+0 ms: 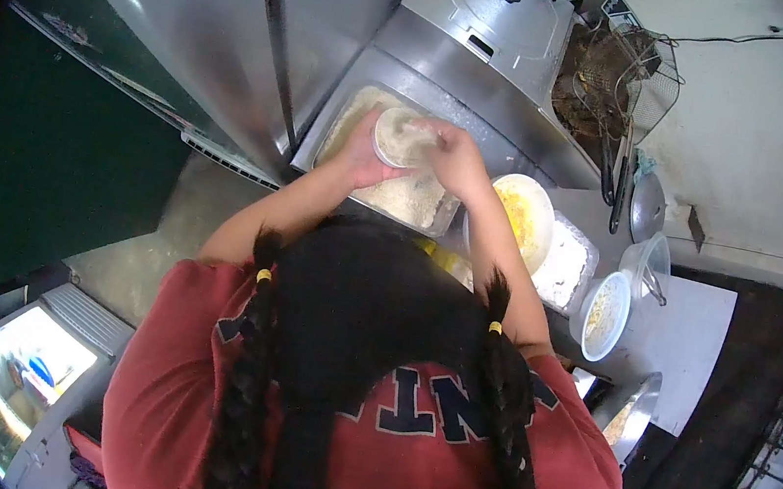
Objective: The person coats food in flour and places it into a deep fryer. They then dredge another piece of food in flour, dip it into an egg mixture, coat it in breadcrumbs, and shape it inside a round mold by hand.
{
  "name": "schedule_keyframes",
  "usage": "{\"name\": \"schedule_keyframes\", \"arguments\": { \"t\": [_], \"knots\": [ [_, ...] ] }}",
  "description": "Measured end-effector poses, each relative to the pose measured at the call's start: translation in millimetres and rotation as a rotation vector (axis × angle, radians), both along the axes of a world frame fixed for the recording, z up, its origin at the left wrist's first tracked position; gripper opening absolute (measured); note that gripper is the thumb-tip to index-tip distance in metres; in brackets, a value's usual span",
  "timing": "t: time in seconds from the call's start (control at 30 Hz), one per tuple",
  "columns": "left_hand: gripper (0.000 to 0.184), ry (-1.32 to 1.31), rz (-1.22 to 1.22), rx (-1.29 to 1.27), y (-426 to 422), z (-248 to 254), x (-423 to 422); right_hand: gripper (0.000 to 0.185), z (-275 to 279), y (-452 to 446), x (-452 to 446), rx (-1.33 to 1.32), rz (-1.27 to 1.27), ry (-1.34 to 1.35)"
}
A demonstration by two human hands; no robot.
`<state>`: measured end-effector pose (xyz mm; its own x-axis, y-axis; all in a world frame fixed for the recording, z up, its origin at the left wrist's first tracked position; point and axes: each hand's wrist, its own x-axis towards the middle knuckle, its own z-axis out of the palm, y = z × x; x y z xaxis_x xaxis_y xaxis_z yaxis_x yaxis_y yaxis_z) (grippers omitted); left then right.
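Observation:
My left hand (365, 154) is wrapped round the side of a small round white tub (379, 148). Pale powder, like flour or breading, shows inside the tub. Over its right side is my right hand (454, 160), with the fingers bent in toward the powder and smeared by motion. Whether they pinch anything is hidden. Beneath both hands lies a rectangular tray (356, 101) spread with the same pale, crumbly powder. Close to my right forearm stands a white bowl (547, 206) with yellow, egg-like food in it.
A clear container of white powder (567, 263), a white tub with yellowish bits (606, 315) and a clear tub (651, 264) stand to the right. Behind are a metal fryer (500, 21) and a wire basket (655, 81). A steel fridge (195, 11) rises at left.

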<state>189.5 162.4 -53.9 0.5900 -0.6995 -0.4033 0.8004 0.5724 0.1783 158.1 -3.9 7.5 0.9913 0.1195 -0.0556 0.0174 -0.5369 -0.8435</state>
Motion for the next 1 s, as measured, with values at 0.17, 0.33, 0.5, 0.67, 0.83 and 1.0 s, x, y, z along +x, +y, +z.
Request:
{"name": "schedule_keyframes", "arguments": {
  "t": [0.17, 0.33, 0.5, 0.67, 0.83, 1.0],
  "knots": [
    [0.067, 0.015, -0.05, -0.126, -3.2, -10.8, -2.4, 0.033, 13.8, 2.9, 11.3, 0.011, -0.109, 0.091],
    [0.071, -0.036, -0.179, -0.095, -1.0, -14.2, -2.5, 0.028, 8.4, -5.8, 24.5, -0.197, -0.083, -0.03],
    [0.074, -0.152, -0.314, -0.078, -5.4, -13.3, -8.2, 0.03, -6.3, 15.0, 30.2, 0.0, -0.148, 0.01],
    [0.076, -0.215, -0.356, -0.291, -11.6, -30.4, -10.3, 0.05, -42.6, 29.4, 30.1, -0.064, -0.199, 0.102],
    [0.074, -0.181, -0.338, -0.062, -11.7, -24.1, -12.3, 0.049, -52.5, 24.6, 31.4, -0.16, -0.219, 0.02],
    [0.067, -0.151, -0.245, 0.022, -6.5, -1.7, -10.0, 0.042, -45.2, 18.2, 38.5, 0.135, -0.292, 0.15]
  ]
}}
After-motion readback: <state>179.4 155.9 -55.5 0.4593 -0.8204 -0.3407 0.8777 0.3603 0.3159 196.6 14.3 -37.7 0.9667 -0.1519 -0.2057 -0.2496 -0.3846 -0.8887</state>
